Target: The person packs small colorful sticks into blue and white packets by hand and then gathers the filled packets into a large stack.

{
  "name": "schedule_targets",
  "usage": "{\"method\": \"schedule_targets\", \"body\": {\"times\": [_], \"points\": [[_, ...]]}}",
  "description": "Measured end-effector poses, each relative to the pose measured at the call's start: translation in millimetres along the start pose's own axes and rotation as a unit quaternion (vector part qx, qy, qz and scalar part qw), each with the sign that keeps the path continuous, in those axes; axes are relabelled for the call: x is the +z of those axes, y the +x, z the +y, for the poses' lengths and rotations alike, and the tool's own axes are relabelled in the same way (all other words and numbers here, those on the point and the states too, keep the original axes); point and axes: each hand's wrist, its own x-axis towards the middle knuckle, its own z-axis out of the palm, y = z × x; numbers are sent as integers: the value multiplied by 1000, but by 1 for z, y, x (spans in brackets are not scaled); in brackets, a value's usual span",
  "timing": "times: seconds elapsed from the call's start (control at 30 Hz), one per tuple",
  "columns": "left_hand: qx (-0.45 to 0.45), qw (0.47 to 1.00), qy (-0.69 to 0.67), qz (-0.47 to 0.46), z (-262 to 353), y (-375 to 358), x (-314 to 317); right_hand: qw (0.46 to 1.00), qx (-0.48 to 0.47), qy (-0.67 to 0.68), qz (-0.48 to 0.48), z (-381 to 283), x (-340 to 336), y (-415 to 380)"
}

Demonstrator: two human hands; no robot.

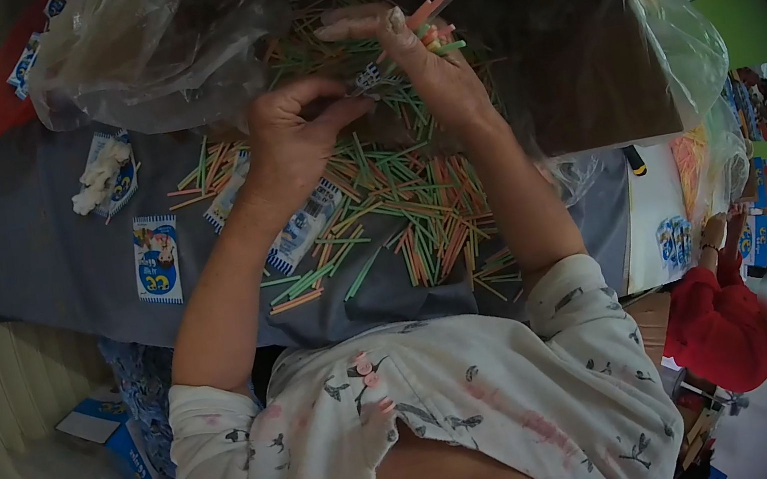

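**Over a grey cloth strewn with coloured sticks**

Across the work surface lies a grey cloth (51, 254), and most of its far half is covered by a large clear plastic bag (148, 45), crumpled and lying open toward the person. What the bag holds cannot be told, though coloured sticks show through or under its near edge. Next in size is the loose heap of thin sticks (408, 205), green, orange and pink, spread on the cloth between the two forearms. They lie flat and point every way, though many near the middle run with their long axis roughly toward and away from the person.

Small printed packets come next: one packet (157, 260) lies flat and alone on the cloth to the left, another (301, 231) sits under the left wrist among the sticks, and a third (111, 175) farther off carries a white crumpled lump (95, 181).

The right hand (431, 69) is curled around a bundle of sticks (434, 23), whose ends jut out past the fingers up and to the right, long axis slanting that way. The left hand (291, 138) has its fingertips pinched together on a small printed packet (367, 80) held just beside the right palm, touching it.

At the far right a person in a red top (723, 325) sits at another table.
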Motion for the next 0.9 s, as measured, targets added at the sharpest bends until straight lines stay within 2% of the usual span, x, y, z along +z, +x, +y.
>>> {"method": "schedule_targets", "body": {"times": [0.13,0.2,0.23,0.3,0.53,0.6,0.63,0.7,0.73,0.8,0.9], "points": [[-15,998,-63,-21,-12,0,-1,993,59,-58,-79,-9,2,-2],[13,998,-62,-11,-10,0,-1,989,134,56,-34,-21,-3,4],[13,998,-64,-9,-9,0,-1,989,134,55,-37,-20,-4,5],[35,998,-50,8,-7,0,-2,996,70,-33,-53,-16,-4,9],[26,997,-74,21,-9,-3,-8,997,34,-46,-50,-6,11,2],[1,988,-155,13,-6,-5,-10,996,30,58,-57,1,5,0],[4,988,-155,12,-5,-4,-10,996,28,56,-56,0,4,1],[-5,994,-107,21,-3,-1,-11,982,13,182,39,-4,2,3],[-4,994,-107,22,-2,-1,-12,983,12,182,38,-5,5,3],[-11,989,-146,-6,-1,2,-10,996,7,80,-27,-6,9,0],[3,988,-147,-48,0,2,-5,995,36,67,-58,-3,26,-4]]}}
